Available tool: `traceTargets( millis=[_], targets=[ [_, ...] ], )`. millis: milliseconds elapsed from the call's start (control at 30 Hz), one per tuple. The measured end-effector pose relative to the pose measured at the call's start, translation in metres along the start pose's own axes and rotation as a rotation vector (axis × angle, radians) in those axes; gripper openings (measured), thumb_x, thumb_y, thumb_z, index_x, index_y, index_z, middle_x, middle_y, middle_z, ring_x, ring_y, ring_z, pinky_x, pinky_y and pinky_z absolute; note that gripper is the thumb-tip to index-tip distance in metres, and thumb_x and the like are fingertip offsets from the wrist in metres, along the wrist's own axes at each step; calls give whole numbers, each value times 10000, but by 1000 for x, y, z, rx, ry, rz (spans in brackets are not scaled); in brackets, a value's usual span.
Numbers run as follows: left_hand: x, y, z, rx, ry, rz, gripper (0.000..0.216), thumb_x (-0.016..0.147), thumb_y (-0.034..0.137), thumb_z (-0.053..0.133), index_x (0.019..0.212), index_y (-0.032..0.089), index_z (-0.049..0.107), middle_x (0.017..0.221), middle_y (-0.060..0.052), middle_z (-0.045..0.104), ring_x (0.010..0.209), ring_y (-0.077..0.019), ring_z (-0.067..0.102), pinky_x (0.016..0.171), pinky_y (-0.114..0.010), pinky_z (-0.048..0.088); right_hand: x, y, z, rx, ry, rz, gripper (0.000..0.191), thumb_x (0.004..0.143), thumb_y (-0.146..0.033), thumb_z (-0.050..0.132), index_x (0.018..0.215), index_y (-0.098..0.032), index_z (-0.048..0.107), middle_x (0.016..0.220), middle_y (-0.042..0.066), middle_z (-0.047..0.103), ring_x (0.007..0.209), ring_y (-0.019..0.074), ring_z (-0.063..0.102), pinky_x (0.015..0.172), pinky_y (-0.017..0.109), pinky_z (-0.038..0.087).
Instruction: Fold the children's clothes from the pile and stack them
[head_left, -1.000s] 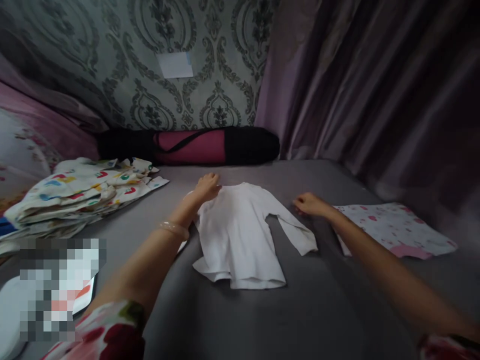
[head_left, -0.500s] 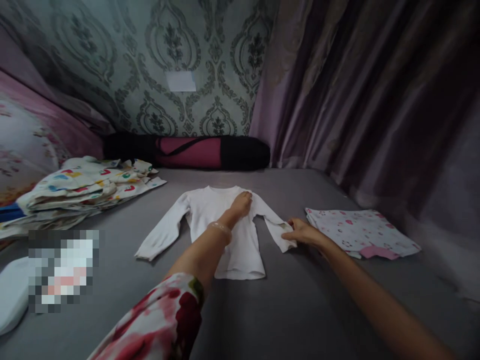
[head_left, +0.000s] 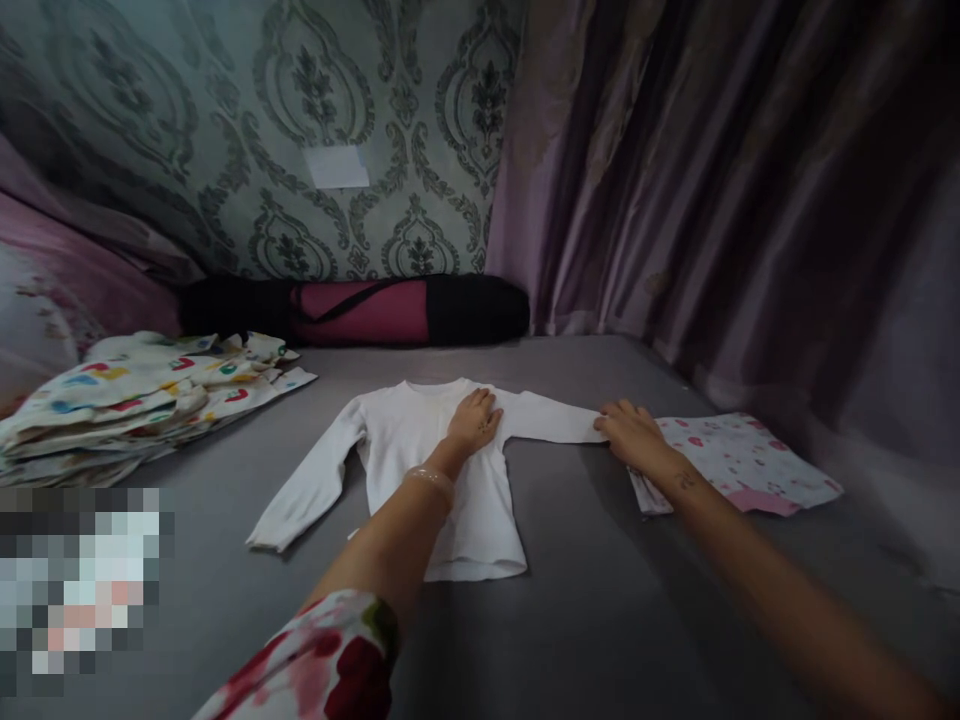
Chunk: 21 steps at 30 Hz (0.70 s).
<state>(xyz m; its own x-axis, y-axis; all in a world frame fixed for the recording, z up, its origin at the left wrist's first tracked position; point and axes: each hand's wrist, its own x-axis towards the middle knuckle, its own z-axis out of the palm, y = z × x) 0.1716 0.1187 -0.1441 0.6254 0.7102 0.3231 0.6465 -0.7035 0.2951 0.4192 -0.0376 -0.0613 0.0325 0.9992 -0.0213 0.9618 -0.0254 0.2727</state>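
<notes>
A white long-sleeved shirt (head_left: 405, 440) lies spread on the grey sheet, neck away from me. My left hand (head_left: 476, 418) rests flat on its upper right chest near the shoulder, fingers apart. At the right, my right hand (head_left: 631, 432) grips the cuff end of the shirt's right-side sleeve, which stretches straight out sideways. The other sleeve angles down to the left. Part of the shirt's lower left is hidden behind my left forearm.
A folded white garment with pink prints (head_left: 750, 460) lies just beyond my right hand. Several patterned clothes (head_left: 150, 400) are stacked at the left. A black and maroon long bag (head_left: 367, 312) lies along the wall, beside purple curtains (head_left: 585, 200). A pixelated patch covers the lower left.
My right hand has moved outward and away from me, pulling the sleeve from a downward slant to straight sideways. My left hand stays on the chest, its fingers now more spread. The view has shifted slightly.
</notes>
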Motion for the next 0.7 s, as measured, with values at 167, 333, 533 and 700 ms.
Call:
traceTargets(
  millis=[167, 333, 533, 700],
  targets=[
    [-2, 4, -5, 6, -44, -14, 483, 950, 366, 353, 1334, 97, 467, 1444, -151, 433, 1354, -245, 363, 1130, -378, 280, 39, 8, 0, 199, -164, 254, 378, 871, -112, 427, 1166, -190, 650, 1143, 149, 652, 1079, 249, 568, 876, 360, 363],
    [-3, 7, -5, 29, -118, -37, 492, 975, 381, 265, 1408, 194, 401, 1516, -80, 343, 1402, -274, 273, 1135, -446, 243, 55, 18, 5, 226, -186, 290, 243, 793, -224, 580, 991, -208, 720, 1060, 125, 686, 1067, 291, 585, 918, 430, 358],
    [-1, 9, -3, 50, -166, -84, 531, 972, 410, 234, 1443, 193, 352, 1538, -98, 290, 1419, -297, 227, 1147, -468, 187, 52, 20, -4, 715, 64, 506, 262, 830, -275, 513, 968, -118, 672, 853, 86, 691, 780, 192, 639, 621, 233, 444],
    [5, 15, -11, 22, -250, -136, 582, 961, 453, 240, 1465, 169, 306, 1550, -133, 243, 1426, -320, 194, 1140, -490, 169, 30, 12, 5, 776, 122, 662, 385, 908, -326, 453, 1209, -99, 526, 946, 122, 683, 799, 201, 650, 618, 251, 469]
  ],
)
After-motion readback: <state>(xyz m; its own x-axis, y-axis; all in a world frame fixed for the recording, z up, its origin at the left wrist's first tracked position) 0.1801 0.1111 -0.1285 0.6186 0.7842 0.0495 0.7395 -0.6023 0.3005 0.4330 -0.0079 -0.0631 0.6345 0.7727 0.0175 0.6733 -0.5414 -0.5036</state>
